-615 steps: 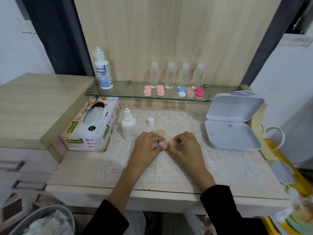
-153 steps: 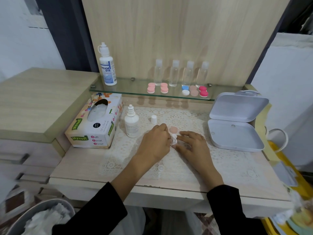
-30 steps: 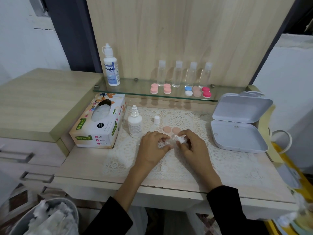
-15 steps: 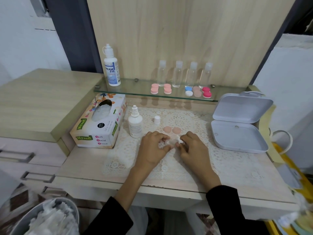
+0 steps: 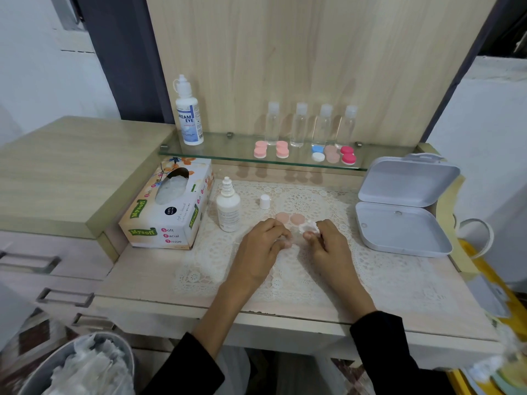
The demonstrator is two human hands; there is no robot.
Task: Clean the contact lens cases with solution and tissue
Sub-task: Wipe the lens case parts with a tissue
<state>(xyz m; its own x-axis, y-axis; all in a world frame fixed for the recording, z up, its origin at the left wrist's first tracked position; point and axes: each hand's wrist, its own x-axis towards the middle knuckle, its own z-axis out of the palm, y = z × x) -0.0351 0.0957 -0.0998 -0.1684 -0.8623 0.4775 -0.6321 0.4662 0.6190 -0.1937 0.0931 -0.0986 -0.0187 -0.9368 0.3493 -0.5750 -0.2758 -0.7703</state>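
Observation:
On the lace mat, my left hand [image 5: 261, 245] curls its fingers round a small clear contact lens case [image 5: 281, 241], mostly hidden under the fingertips. Just to its right, my right hand [image 5: 328, 246] pinches a crumpled white tissue [image 5: 308, 228] beside the case. Two peach caps [image 5: 289, 218] lie side by side just beyond my fingers. The small white solution bottle [image 5: 228, 209] stands uncapped to the left, and its white cap [image 5: 264, 201] stands alone on the mat.
A tissue box [image 5: 168, 206] sits at the left and an open white hinged box [image 5: 405, 208] at the right. The glass shelf [image 5: 228, 155] carries a large solution bottle [image 5: 188, 115], several clear bottles and several coloured lens cases. A bin [image 5: 82, 366] of used tissues stands below left.
My hands have drawn slightly apart. The tissue has come away from the case and now sits in my right fingers alone.

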